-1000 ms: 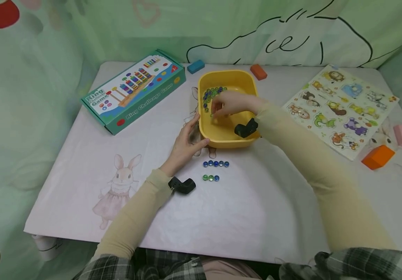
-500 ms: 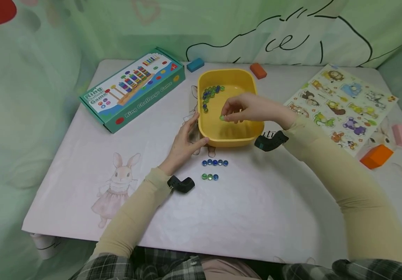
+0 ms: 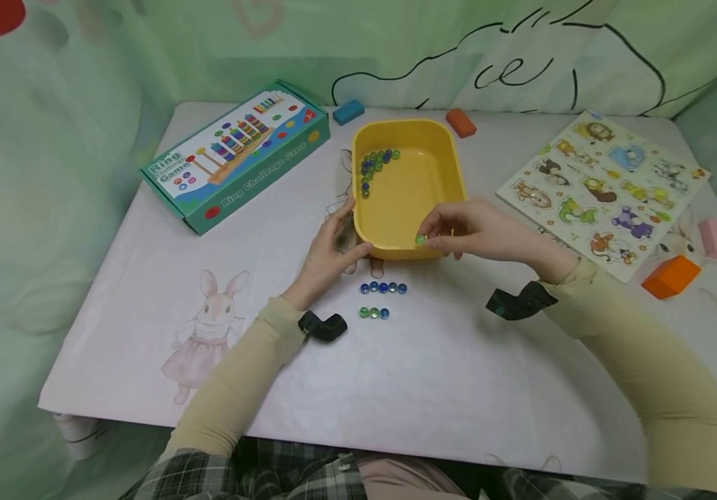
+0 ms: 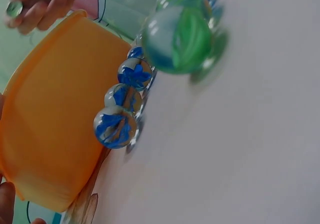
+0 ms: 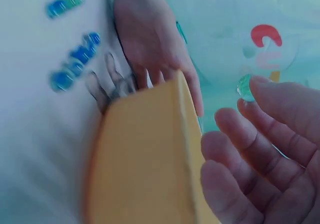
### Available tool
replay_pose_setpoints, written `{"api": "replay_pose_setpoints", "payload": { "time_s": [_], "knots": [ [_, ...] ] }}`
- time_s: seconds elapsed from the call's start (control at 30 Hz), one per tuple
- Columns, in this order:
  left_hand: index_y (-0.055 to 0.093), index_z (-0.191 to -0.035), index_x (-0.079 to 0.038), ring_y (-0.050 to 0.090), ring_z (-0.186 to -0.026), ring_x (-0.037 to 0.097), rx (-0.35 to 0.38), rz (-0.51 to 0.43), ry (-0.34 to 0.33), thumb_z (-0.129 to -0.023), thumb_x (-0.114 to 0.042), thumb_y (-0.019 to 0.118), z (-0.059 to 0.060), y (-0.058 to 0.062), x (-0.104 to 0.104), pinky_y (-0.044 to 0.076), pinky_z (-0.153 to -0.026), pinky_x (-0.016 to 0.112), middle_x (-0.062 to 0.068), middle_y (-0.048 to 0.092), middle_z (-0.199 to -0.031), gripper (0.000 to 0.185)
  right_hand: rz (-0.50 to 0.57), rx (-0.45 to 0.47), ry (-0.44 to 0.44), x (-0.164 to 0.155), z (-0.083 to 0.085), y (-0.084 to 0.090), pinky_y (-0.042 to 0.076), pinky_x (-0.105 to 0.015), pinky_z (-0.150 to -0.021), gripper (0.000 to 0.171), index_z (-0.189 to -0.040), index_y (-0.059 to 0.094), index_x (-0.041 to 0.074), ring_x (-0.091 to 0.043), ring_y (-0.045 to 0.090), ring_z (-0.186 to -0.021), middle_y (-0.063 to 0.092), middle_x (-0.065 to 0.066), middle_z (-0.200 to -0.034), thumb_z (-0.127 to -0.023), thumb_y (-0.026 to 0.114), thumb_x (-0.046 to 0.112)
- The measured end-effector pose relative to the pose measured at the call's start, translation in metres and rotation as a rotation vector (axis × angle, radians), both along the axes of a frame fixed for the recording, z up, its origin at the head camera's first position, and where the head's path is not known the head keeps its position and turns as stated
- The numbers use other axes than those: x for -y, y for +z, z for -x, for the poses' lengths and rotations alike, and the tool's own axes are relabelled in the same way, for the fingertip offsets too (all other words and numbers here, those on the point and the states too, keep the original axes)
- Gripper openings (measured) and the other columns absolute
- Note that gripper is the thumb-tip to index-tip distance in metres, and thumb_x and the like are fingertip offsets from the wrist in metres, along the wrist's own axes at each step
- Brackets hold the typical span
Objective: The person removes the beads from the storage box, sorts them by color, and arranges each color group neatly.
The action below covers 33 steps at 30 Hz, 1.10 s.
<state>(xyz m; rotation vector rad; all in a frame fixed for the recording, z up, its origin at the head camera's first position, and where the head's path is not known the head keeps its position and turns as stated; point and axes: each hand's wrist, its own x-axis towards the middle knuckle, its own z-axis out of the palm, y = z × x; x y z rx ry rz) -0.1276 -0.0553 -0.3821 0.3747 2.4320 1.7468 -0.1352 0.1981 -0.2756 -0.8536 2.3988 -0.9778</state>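
Right hand [image 3: 483,232] pinches a green marble [image 3: 420,239] in its fingers over the near rim of the yellow tub [image 3: 439,180], long axis running away; left hand [image 3: 327,253] rests flat against it.

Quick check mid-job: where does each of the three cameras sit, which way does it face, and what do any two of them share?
Head: worn high, looking forward and down at the table, yellow tub, both hands and sleeves.
Left wrist: low at the tabletop, facing the tub's outer wall past the marble rows; the right hand shows at top left.
Right wrist: by the right hand's fingers, looking across the tub rim at the left hand.
Shared: all three show the green marble pinched by the right hand.
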Motion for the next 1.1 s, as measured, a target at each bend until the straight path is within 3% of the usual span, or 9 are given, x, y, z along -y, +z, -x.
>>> {"api": "replay_pose_setpoints", "payload": {
  "time_s": [0.17, 0.33, 0.7, 0.93, 1.1],
  "knots": [
    [0.022, -0.146, -0.031, 0.022, -0.139, 0.009, -0.001, 0.002, -0.002, -0.085, -0.030, 0.066, 0.000, -0.001, 0.000, 0.016, -0.116, 0.038, -0.021, 0.016, -0.151, 0.075, 0.067, 0.043, 0.026, -0.012, -0.021, -0.013, 0.051, -0.028, -0.052, 0.011, -0.098, 0.062, 0.006, -0.017, 0.054, -0.062, 0.062, -0.011, -0.080, -0.089, 0.060, 0.011],
    [0.022, -0.145, -0.034, 0.022, -0.139, 0.008, 0.007, 0.012, 0.001, -0.085, -0.032, 0.066, 0.000, 0.000, 0.000, 0.016, -0.116, 0.038, -0.024, 0.015, -0.150, 0.075, 0.023, 0.064, -0.002, -0.014, -0.033, -0.031, 0.050, -0.026, -0.054, 0.009, -0.097, 0.063, 0.010, -0.011, 0.053, -0.062, 0.062, -0.008, -0.079, -0.088, 0.063, 0.013],
    [0.022, -0.145, -0.032, 0.021, -0.139, 0.005, -0.004, 0.002, 0.000, -0.085, -0.033, 0.066, 0.003, -0.001, -0.001, 0.015, -0.116, 0.037, -0.025, 0.015, -0.150, 0.075, -0.013, 0.012, -0.042, -0.003, -0.039, -0.065, 0.047, -0.020, -0.061, 0.008, -0.089, 0.065, 0.010, -0.009, 0.053, -0.068, 0.063, 0.004, -0.078, -0.083, 0.069, 0.012],
    [0.022, -0.145, -0.035, 0.021, -0.139, 0.006, 0.010, 0.008, 0.008, -0.085, -0.033, 0.066, 0.002, -0.003, -0.001, 0.015, -0.116, 0.038, -0.024, 0.016, -0.150, 0.075, -0.061, -0.008, -0.117, 0.004, -0.041, -0.072, 0.045, -0.021, -0.059, 0.008, -0.087, 0.064, 0.008, -0.012, 0.051, -0.068, 0.060, 0.002, -0.074, -0.081, 0.070, 0.011],
    [0.022, -0.145, -0.033, 0.020, -0.139, 0.005, 0.016, 0.003, 0.004, -0.085, -0.033, 0.065, 0.002, -0.002, -0.001, 0.016, -0.116, 0.036, -0.026, 0.015, -0.149, 0.074, -0.052, -0.010, -0.107, 0.009, -0.044, -0.071, 0.044, -0.021, -0.059, 0.009, -0.087, 0.064, 0.008, -0.012, 0.050, -0.067, 0.060, 0.002, -0.073, -0.082, 0.070, 0.011]
  ]
}}
